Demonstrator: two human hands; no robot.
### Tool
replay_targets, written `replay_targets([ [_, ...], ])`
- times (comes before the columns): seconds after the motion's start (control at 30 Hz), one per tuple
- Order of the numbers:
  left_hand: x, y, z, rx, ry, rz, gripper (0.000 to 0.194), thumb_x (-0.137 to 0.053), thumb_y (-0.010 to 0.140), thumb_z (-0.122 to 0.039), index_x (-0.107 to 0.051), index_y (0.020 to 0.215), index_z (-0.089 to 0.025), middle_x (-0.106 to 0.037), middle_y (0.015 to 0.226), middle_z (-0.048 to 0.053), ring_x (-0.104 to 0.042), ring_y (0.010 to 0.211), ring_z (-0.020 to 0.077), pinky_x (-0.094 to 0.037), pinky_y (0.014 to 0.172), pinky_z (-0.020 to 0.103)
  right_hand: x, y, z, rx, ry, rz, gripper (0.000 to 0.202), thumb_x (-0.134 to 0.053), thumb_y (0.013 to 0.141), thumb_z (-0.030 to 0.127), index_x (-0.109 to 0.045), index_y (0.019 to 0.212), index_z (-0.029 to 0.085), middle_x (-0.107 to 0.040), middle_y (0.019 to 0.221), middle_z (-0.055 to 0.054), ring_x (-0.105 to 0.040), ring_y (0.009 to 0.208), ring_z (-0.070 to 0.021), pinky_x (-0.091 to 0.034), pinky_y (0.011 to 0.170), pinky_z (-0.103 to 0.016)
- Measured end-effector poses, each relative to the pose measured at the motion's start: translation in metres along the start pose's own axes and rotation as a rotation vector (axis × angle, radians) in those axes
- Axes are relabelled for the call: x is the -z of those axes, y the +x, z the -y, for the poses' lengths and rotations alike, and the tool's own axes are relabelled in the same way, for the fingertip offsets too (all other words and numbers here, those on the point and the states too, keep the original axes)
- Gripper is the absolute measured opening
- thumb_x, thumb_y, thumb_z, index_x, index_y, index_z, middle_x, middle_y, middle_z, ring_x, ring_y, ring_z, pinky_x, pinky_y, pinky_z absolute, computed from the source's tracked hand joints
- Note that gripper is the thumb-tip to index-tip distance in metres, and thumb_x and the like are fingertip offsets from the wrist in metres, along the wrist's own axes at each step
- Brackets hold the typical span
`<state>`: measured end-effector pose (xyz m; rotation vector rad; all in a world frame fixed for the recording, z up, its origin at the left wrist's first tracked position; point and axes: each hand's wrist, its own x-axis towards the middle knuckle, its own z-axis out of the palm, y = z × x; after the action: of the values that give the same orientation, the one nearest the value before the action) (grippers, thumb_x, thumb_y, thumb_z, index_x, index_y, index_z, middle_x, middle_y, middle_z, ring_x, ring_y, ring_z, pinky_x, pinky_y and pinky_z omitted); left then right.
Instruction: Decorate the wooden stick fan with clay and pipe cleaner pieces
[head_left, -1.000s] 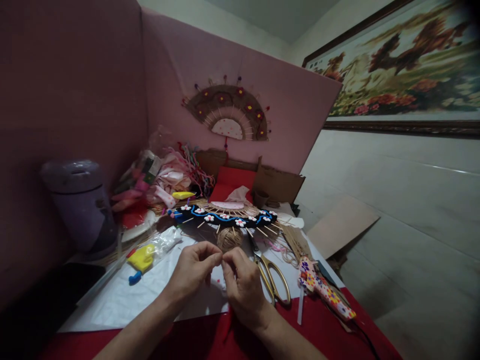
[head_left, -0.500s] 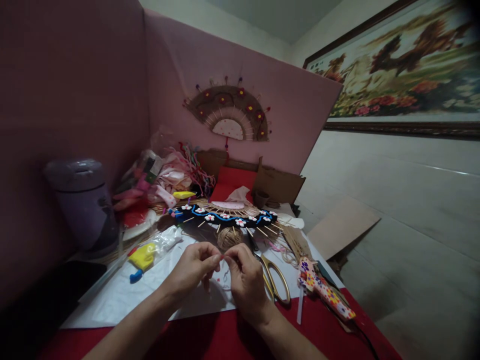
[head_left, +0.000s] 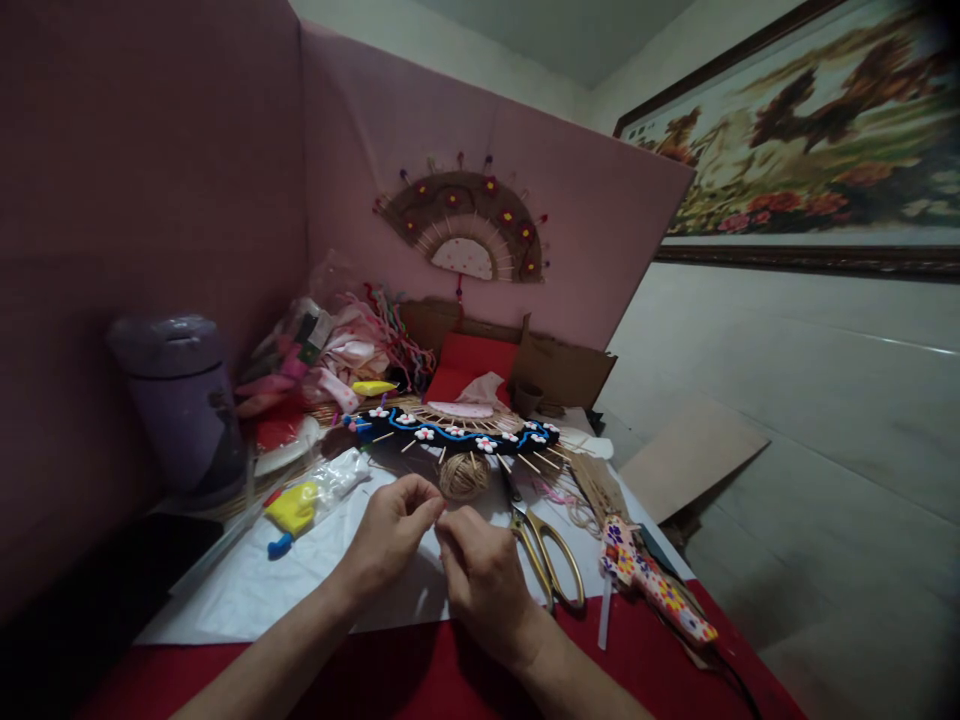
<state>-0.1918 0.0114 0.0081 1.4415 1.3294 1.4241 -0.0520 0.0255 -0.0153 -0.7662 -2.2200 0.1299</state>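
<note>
My left hand (head_left: 397, 528) and my right hand (head_left: 480, 565) meet over the white sheet (head_left: 255, 600), fingertips pinched close together. Between them is something small and reddish, too tiny to make out. Just behind the hands sits a ball of brown twine (head_left: 463, 476). Beyond it lies a black fan (head_left: 450, 436) with white flowers, a blue wavy line and thin sticks. Gold-handled scissors (head_left: 551, 560) rest to the right of my right hand. A clear bag with yellow clay (head_left: 294, 508) and a blue piece lies to the left.
A floral glue gun (head_left: 660, 585) lies at the right on the red cloth (head_left: 405, 670). A purple lidded container (head_left: 184, 410) stands left. Pink fabric and yarn (head_left: 356, 345) are heaped behind. A brown fan (head_left: 469, 225) hangs on the pink panel (head_left: 585, 220).
The view has shifted slightly, so the objects appear a little further right. My right hand has turned, with its knuckles more over the pinch, and sits closer to my left hand.
</note>
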Motion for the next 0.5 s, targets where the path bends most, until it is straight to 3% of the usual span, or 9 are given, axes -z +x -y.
replay_targets([
  [0.13,0.005,0.000,-0.002,-0.046,0.180,0.098,0.015,-0.059,0.071,-0.026,-0.061,0.060,-0.016,-0.056,0.055,-0.001,-0.047,0.056,0.0130,-0.034,0.054,0.023,0.008,0.002,-0.001,0.013,-0.011,-0.024,0.017,-0.040,0.086,0.012,-0.054,0.078,0.017,-0.055,0.070,-0.004,-0.052,0.062,-0.0150,-0.034,0.056,-0.026],
  [0.23,0.008,0.001,-0.007,0.002,0.048,0.230,0.014,-0.063,0.067,-0.027,-0.060,0.059,-0.015,-0.053,0.053,-0.002,-0.045,0.052,0.0106,-0.032,0.051,0.022,0.014,0.005,0.001,-0.122,0.135,-0.137,0.014,-0.045,0.085,0.015,-0.054,0.074,0.017,-0.056,0.070,-0.003,-0.053,0.063,-0.0140,-0.037,0.057,-0.025],
  [0.33,0.009,0.000,-0.012,0.122,-0.149,0.312,0.019,-0.064,0.067,-0.032,-0.058,0.063,-0.014,-0.053,0.051,-0.003,-0.035,0.042,0.0061,-0.023,0.041,0.019,0.019,0.008,0.003,-0.263,0.288,-0.170,0.015,-0.049,0.085,0.019,-0.055,0.071,0.018,-0.056,0.067,-0.001,-0.052,0.061,-0.0128,-0.037,0.055,-0.023],
  [0.43,0.005,-0.002,-0.013,0.212,-0.267,0.320,0.024,-0.063,0.068,-0.038,-0.054,0.068,-0.016,-0.050,0.049,-0.005,-0.027,0.036,0.0047,-0.016,0.035,0.019,0.018,0.009,0.004,-0.338,0.401,-0.134,0.018,-0.050,0.085,0.024,-0.055,0.068,0.018,-0.053,0.063,0.001,-0.048,0.058,-0.0115,-0.036,0.052,-0.022],
  [0.5,0.002,-0.003,-0.012,0.200,-0.279,0.275,0.024,-0.062,0.069,-0.038,-0.052,0.067,-0.017,-0.045,0.048,-0.007,-0.027,0.036,0.0047,-0.017,0.034,0.018,0.016,0.010,0.003,-0.364,0.468,-0.111,0.020,-0.052,0.084,0.027,-0.055,0.067,0.017,-0.051,0.061,0.002,-0.046,0.056,-0.0108,-0.035,0.052,-0.022],
])
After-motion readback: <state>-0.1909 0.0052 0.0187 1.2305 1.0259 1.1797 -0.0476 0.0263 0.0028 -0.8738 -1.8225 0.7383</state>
